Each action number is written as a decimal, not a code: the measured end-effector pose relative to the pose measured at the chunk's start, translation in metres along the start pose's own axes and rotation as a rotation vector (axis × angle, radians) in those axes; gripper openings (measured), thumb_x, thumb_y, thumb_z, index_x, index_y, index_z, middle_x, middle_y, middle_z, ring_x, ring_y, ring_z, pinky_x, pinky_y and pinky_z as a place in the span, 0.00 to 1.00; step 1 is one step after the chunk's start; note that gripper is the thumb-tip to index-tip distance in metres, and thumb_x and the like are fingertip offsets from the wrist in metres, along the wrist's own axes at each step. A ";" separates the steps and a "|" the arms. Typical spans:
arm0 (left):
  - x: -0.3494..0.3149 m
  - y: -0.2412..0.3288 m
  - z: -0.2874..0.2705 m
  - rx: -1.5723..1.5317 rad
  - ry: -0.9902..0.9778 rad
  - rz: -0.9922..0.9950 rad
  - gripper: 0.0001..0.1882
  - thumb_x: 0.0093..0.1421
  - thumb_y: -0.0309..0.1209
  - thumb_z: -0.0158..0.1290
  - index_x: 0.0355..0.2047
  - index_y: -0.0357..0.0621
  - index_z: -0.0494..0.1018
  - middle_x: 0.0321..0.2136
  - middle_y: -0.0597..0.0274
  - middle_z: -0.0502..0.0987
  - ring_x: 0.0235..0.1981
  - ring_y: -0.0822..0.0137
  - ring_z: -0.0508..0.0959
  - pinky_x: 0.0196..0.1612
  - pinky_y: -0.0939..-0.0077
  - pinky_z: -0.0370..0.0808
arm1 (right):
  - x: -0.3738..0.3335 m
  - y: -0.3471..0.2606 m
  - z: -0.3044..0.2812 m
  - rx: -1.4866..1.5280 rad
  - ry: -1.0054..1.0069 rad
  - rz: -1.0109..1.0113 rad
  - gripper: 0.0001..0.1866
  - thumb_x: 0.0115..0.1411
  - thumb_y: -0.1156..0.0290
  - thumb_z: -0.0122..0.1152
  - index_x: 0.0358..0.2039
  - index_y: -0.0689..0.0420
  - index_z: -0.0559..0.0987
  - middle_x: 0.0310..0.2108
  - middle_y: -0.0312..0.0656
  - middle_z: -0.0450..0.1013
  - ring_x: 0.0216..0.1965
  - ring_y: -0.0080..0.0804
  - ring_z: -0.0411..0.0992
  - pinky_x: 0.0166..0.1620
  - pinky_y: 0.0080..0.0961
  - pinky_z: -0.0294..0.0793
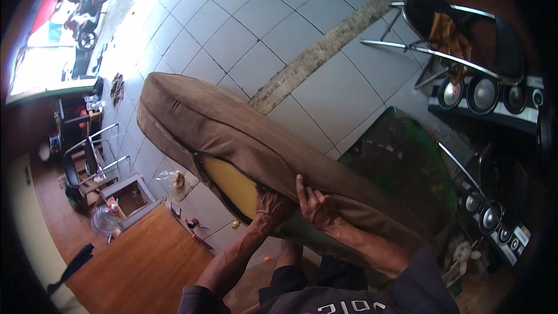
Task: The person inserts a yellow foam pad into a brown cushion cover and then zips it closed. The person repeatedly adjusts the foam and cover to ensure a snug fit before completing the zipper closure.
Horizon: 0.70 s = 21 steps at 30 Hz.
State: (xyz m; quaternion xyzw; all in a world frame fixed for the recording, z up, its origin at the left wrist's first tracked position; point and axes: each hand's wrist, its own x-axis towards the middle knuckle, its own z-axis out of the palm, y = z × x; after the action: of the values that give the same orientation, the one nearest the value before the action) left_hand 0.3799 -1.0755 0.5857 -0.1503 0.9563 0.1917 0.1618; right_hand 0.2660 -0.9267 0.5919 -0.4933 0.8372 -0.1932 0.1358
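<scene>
A long brown fabric cushion cover (232,116) lies slantwise in front of me, from the far left to the near right. Its side gapes along a dark-edged slit, where yellow foam (231,185) shows. My left hand (273,206) reaches into this opening, beside the foam; its fingertips are hidden by the fabric. Just to the right, my right hand (317,204) presses on the cover near the slit's edge. Its index finger points away from me, while the other fingers curl against the fabric and appear to pinch it.
A brown wooden table (145,261) stands at the near left, with a grey frame (131,200) and a clear plastic jar (104,221) beyond it. Rightward are a dark green worn board (401,168), folding chairs (459,40) and speakers (485,94). Grey tiles (279,35) cover the floor.
</scene>
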 end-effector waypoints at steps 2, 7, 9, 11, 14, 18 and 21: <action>-0.004 0.000 -0.014 -0.071 0.097 0.027 0.16 0.51 0.43 0.64 0.34 0.46 0.86 0.43 0.49 0.84 0.53 0.48 0.78 0.66 0.39 0.58 | -0.005 -0.003 0.004 -0.062 0.078 -0.021 0.46 0.56 0.75 0.58 0.76 0.56 0.58 0.28 0.43 0.68 0.21 0.33 0.72 0.23 0.30 0.79; -0.027 -0.009 -0.048 -0.365 0.351 -0.022 0.17 0.51 0.32 0.66 0.43 0.44 0.84 0.49 0.51 0.80 0.54 0.46 0.78 0.67 0.44 0.64 | -0.017 -0.005 0.007 -0.097 -0.039 -0.065 0.46 0.54 0.77 0.57 0.76 0.50 0.60 0.27 0.42 0.64 0.21 0.33 0.70 0.22 0.32 0.77; -0.029 -0.017 -0.056 -0.268 0.654 -0.126 0.21 0.52 0.28 0.67 0.48 0.44 0.81 0.53 0.50 0.78 0.55 0.47 0.78 0.67 0.46 0.67 | -0.021 -0.007 0.010 -0.129 -0.049 -0.069 0.46 0.54 0.78 0.56 0.76 0.49 0.61 0.27 0.42 0.63 0.21 0.34 0.69 0.21 0.33 0.76; -0.022 -0.032 -0.061 -0.155 0.609 -0.126 0.23 0.53 0.25 0.65 0.52 0.49 0.80 0.57 0.51 0.75 0.59 0.47 0.75 0.69 0.46 0.65 | -0.021 -0.009 0.014 -0.189 -0.086 -0.051 0.47 0.54 0.77 0.56 0.76 0.48 0.60 0.27 0.42 0.63 0.21 0.34 0.68 0.21 0.33 0.75; 0.000 -0.062 -0.063 -0.027 0.604 -0.007 0.26 0.53 0.24 0.64 0.53 0.58 0.81 0.58 0.54 0.75 0.63 0.49 0.74 0.69 0.48 0.66 | -0.016 -0.010 0.011 -0.270 -0.024 -0.083 0.48 0.55 0.77 0.58 0.78 0.48 0.56 0.28 0.40 0.63 0.21 0.32 0.68 0.18 0.30 0.74; 0.016 -0.081 -0.052 -0.026 0.678 0.107 0.21 0.51 0.25 0.63 0.48 0.51 0.80 0.45 0.60 0.77 0.54 0.56 0.77 0.66 0.50 0.69 | -0.005 -0.017 -0.020 -0.161 -0.189 -0.116 0.46 0.54 0.79 0.59 0.76 0.56 0.58 0.30 0.42 0.65 0.25 0.35 0.70 0.24 0.33 0.76; 0.020 -0.083 -0.043 -0.143 0.746 0.150 0.18 0.50 0.25 0.62 0.43 0.45 0.79 0.38 0.62 0.75 0.43 0.59 0.78 0.62 0.52 0.72 | 0.004 -0.033 -0.049 0.056 -0.279 -0.277 0.42 0.54 0.78 0.63 0.71 0.59 0.66 0.35 0.45 0.69 0.32 0.39 0.74 0.35 0.36 0.78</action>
State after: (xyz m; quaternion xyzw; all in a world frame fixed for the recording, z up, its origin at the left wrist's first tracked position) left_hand 0.3799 -1.1711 0.5900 -0.1503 0.9420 0.2016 -0.2224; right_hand 0.2692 -0.9356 0.6506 -0.6219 0.7287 -0.1628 0.2362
